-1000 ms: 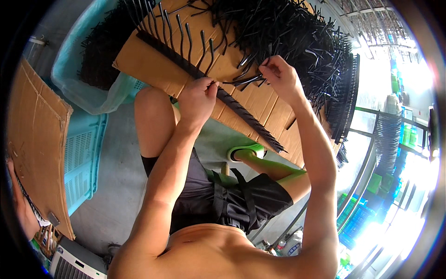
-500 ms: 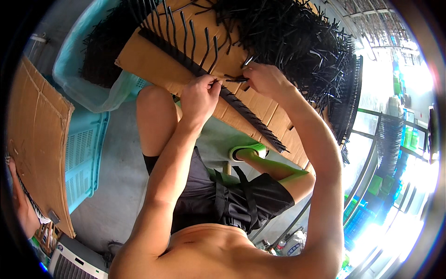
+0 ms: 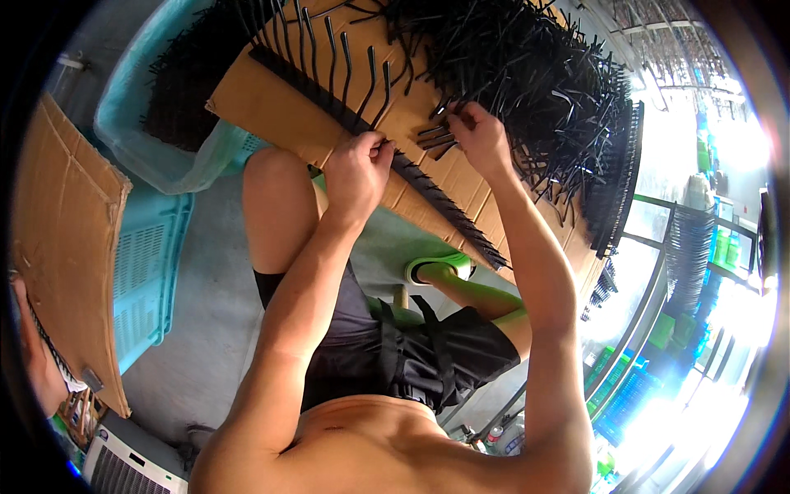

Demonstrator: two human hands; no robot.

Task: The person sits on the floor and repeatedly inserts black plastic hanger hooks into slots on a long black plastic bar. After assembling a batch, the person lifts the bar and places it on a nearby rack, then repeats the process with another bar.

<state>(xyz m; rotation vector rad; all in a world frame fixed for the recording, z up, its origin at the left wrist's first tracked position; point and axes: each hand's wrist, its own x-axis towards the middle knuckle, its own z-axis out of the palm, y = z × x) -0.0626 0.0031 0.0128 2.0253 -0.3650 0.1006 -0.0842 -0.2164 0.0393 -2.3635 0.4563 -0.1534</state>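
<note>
A long black strip [image 3: 440,202] lies slantwise across the cardboard tabletop, with a row of short points along its near right half. Thin bent black rods [image 3: 346,70] stand up in a row from its far left half. My left hand [image 3: 355,174] is closed on the strip's middle, where the standing rods end; its fingertips hide the exact spot. To the right, at the edge of a pile of loose black sticks [image 3: 527,74], is my right hand [image 3: 481,142]. Its fingers are curled, and several short black sticks [image 3: 436,140] jut out from beneath them.
A light-blue lined tub [image 3: 123,123] with dark pieces stands at the far left. Nearer are a blue crate [image 3: 148,280] and an upright cardboard sheet [image 3: 66,247]. Stacked black toothed strips [image 3: 621,181] line the cardboard tabletop's [image 3: 280,115] right side. My knees are beneath its near edge.
My right hand has moved slightly right, with the black sticks shifting along and fanning out beneath its fingers. My left hand stays at nearly the same place on the strip.
</note>
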